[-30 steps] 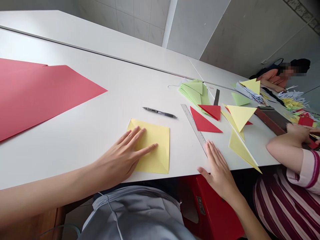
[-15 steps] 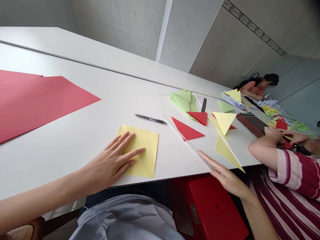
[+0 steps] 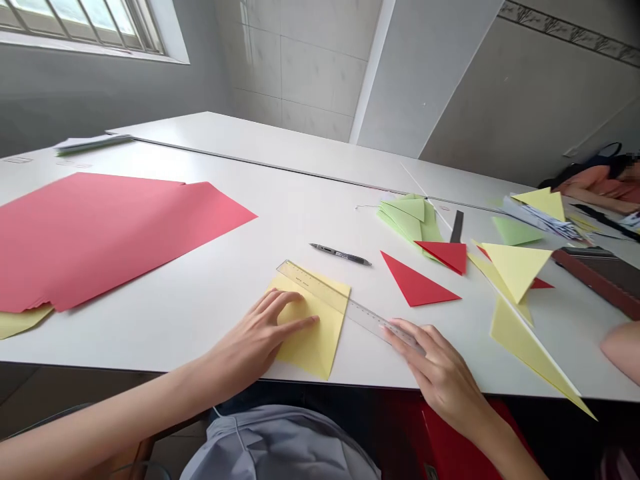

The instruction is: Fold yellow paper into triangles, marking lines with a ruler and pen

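A square of yellow paper (image 3: 313, 347) lies near the table's front edge. Resting on it, my left hand (image 3: 273, 333) has its fingers apart and its fingertips on the sheet. A clear plastic ruler (image 3: 360, 312) slants across the upper part of the square, its left end just past the paper's top corner. My right hand (image 3: 430, 360) grips the ruler's other end between thumb and fingers, to the right of the paper. Just beyond the square is a dark pen (image 3: 341, 254). A red paper triangle (image 3: 417, 283) lies to the right of the pen.
Large red sheets (image 3: 115, 233) cover the left side of the table. Folded green paper (image 3: 407, 217), a dark strip (image 3: 457, 227) and yellow triangles (image 3: 515, 263) lie to the right. A red stool (image 3: 450, 440) stands below the edge. Another person's arm (image 3: 623, 350) shows at far right.
My right hand has brought the ruler leftward and laid it across the yellow paper. The fingers of my left hand are more bent. The view has turned left, showing a window.
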`<state>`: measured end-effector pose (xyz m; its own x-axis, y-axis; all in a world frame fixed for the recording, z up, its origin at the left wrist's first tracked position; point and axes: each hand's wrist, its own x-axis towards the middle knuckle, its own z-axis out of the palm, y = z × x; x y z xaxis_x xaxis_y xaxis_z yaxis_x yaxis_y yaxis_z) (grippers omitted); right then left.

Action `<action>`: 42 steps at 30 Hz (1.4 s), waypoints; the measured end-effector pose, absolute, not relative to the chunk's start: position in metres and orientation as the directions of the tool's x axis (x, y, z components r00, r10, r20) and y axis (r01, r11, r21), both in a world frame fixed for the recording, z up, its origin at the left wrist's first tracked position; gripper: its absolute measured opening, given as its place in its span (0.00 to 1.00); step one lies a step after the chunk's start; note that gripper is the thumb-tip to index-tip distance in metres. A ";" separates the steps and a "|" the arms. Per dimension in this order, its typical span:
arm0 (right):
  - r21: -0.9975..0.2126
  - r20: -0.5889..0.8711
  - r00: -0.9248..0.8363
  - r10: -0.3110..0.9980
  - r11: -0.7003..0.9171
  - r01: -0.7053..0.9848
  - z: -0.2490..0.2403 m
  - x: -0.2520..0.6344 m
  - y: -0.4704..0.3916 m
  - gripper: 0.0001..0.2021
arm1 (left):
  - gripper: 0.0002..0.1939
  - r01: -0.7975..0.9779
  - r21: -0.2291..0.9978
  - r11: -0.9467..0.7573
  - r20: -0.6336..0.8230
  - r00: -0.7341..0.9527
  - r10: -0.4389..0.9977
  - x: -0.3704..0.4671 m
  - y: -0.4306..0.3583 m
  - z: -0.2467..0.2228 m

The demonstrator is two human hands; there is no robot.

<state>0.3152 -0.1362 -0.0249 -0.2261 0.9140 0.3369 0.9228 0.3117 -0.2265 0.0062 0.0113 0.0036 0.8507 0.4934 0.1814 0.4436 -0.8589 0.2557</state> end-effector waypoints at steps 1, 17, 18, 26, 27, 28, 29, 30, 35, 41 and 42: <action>-0.185 0.328 -0.255 0.910 0.327 0.927 -0.025 0.316 -0.132 0.28 | 0.36 0.441 0.279 -0.853 0.180 0.848 0.498 0.007 0.010 0.004; -0.167 0.406 -0.298 0.864 0.391 0.905 0.002 0.336 -0.077 0.17 | 0.28 0.442 0.334 -0.833 0.295 0.790 0.537 0.011 0.007 0.006; -0.165 0.430 -0.287 0.856 0.388 0.907 0.006 0.333 -0.060 0.17 | 0.26 0.449 0.345 -0.824 0.293 0.783 0.549 0.013 0.007 0.006; -0.088 0.283 -0.449 0.848 0.489 0.868 0.008 0.305 0.056 0.22 | 0.18 0.594 0.318 -0.739 0.295 0.679 0.673 0.028 -0.001 -0.004; -0.115 0.269 -0.470 0.841 0.512 0.851 0.007 0.304 0.059 0.22 | 0.18 0.605 0.313 -0.732 0.293 0.672 0.680 0.028 -0.002 -0.004; -0.146 0.262 -0.486 0.834 0.532 0.834 0.006 0.304 0.059 0.22 | 0.19 0.607 0.310 -0.732 0.291 0.672 0.681 0.027 -0.003 -0.005; -0.182 0.263 -0.497 0.827 0.549 0.816 0.006 0.306 0.057 0.22 | 0.20 0.603 0.306 -0.737 0.289 0.678 0.676 0.026 -0.003 -0.005; -0.222 0.272 -0.502 0.821 0.561 0.797 0.007 0.308 0.055 0.21 | 0.21 0.599 0.300 -0.743 0.286 0.687 0.668 0.026 -0.004 -0.004; -0.431 0.363 -0.485 0.795 0.605 0.670 0.018 0.319 0.043 0.19 | 0.27 0.614 0.262 -0.745 0.248 0.703 0.666 0.025 -0.004 -0.004; -0.549 0.368 -0.519 0.772 0.630 0.549 0.016 0.300 0.018 0.04 | 0.31 0.605 0.247 -0.757 0.244 0.717 0.652 0.025 -0.003 -0.002; -0.555 0.336 -0.553 0.762 0.635 0.537 0.013 0.295 0.012 0.08 | 0.31 0.600 0.248 -0.760 0.232 0.725 0.648 0.024 -0.003 -0.001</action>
<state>0.2954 0.0124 0.0130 -0.5530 0.7622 0.3365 0.5373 0.6349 -0.5552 0.0237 -0.0033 -0.0013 0.7252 0.6482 0.2322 0.6005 -0.7604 0.2475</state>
